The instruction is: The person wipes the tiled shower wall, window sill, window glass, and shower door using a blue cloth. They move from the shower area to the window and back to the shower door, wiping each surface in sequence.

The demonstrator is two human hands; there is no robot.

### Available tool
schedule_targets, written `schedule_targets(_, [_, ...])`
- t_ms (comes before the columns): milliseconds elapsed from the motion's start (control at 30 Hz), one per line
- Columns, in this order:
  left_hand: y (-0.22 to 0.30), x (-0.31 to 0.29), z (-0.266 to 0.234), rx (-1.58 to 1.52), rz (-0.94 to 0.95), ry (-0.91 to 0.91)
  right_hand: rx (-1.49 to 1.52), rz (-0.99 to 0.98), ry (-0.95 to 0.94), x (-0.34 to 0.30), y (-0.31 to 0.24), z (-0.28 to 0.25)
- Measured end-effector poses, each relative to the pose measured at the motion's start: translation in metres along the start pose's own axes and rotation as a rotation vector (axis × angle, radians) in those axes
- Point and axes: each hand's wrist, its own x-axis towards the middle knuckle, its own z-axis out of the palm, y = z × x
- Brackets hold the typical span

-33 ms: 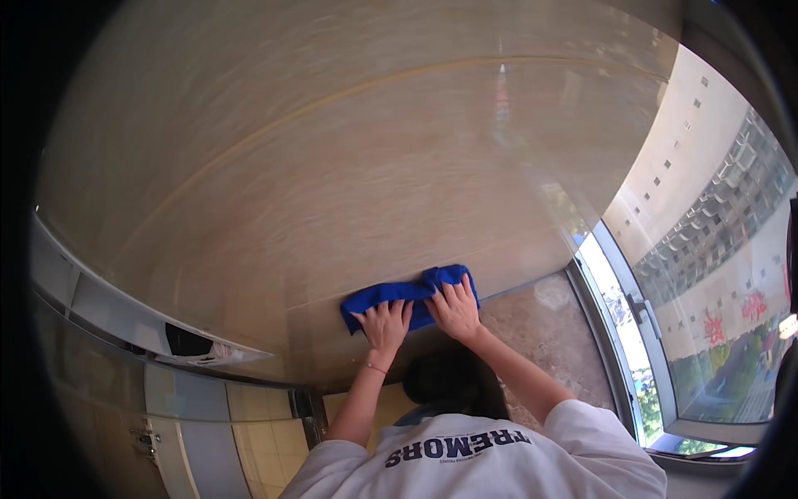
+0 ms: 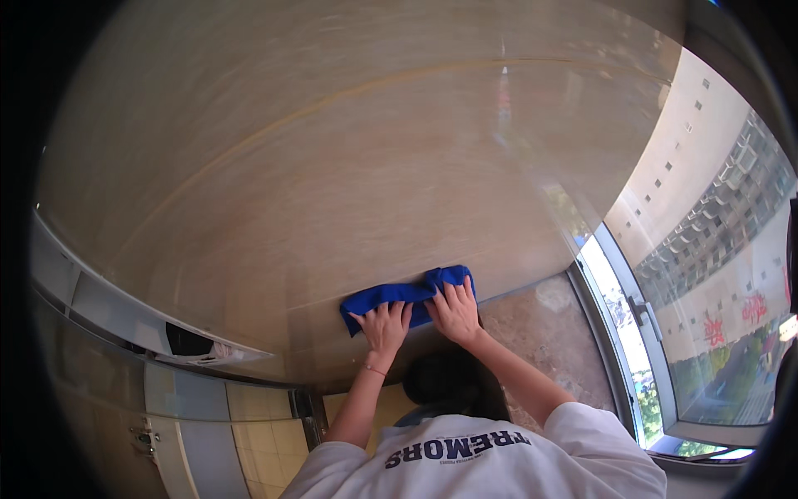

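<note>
A bunched blue cloth (image 2: 378, 294) lies pressed against the lower part of a large glossy beige wall panel (image 2: 332, 191). My left hand (image 2: 384, 328) grips the cloth's left half, fingers spread and bent over its folds. Close beside it on the right, my right hand (image 2: 455, 313) holds the other end, with its fingertips dug into the fabric. Both arms reach up from the lower edge. Part of the cloth is hidden under my fingers and palms.
To the right stands a window frame (image 2: 644, 312) with a handle, buildings showing through the glass. A brown marbled stone ledge (image 2: 544, 324) lies between panel and window. At left are a white-edged shelf (image 2: 108, 291) holding a dark item and an open cabinet door (image 2: 172, 449).
</note>
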Motion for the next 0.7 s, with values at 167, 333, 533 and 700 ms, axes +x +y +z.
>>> schedule_targets(167, [-0.012, 0.076, -0.057, -0.066, -0.309, -0.010, 0.024, 0.018, 0.267, 0.105, -0.033, -0.049])
schedule_targets(333, [-0.045, 0.152, -0.104, 0.026, -0.171, 0.478, 0.031, -0.059, 0.610, 0.202, -0.058, -0.084])
schedule_targets(533, [-0.040, 0.041, -0.017, 0.042, -0.100, 0.164, 0.017, -0.260, 0.274, 0.086, -0.040, -0.006])
schedule_targets(700, [-0.034, -0.048, 0.013, -0.040, -0.003, -0.055, 0.026, -0.256, -0.136, -0.020, -0.020, 0.034])
